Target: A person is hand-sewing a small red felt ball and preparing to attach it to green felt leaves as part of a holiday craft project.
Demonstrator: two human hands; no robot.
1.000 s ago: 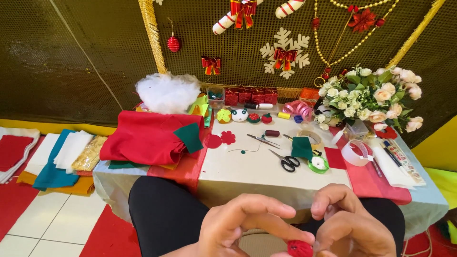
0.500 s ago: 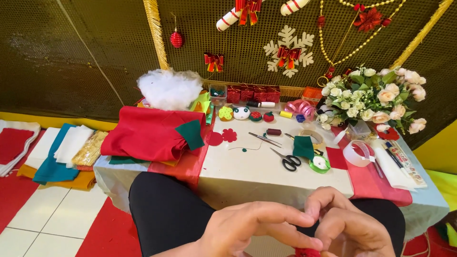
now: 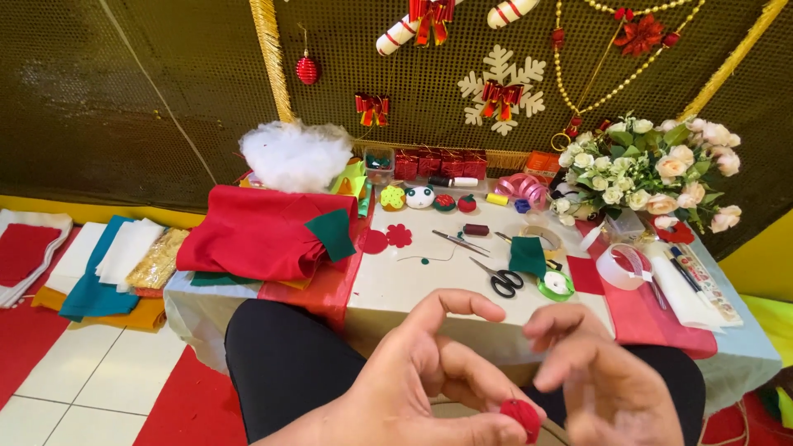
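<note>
That little red felt disc (image 3: pixel 520 418) sits at the near edge, pinched by your left hand (image 3: pixel 421 388) between thumb and a fingertip, other fingers fanned up. Your right hand (image 3: pixel 607 384) hovers just right of it, fingers curled loose, gripping nothing. Farther out on the table (image 3: pixel 413 285): scissors (image 3: pixel 500 281), red felt (image 3: pixel 264 231), flowers (image 3: pixel 652 169).

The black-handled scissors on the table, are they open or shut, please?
Shut: the black-handled scissors lie flat on the white-topped table, blades together in one point, handles side by side.
</note>
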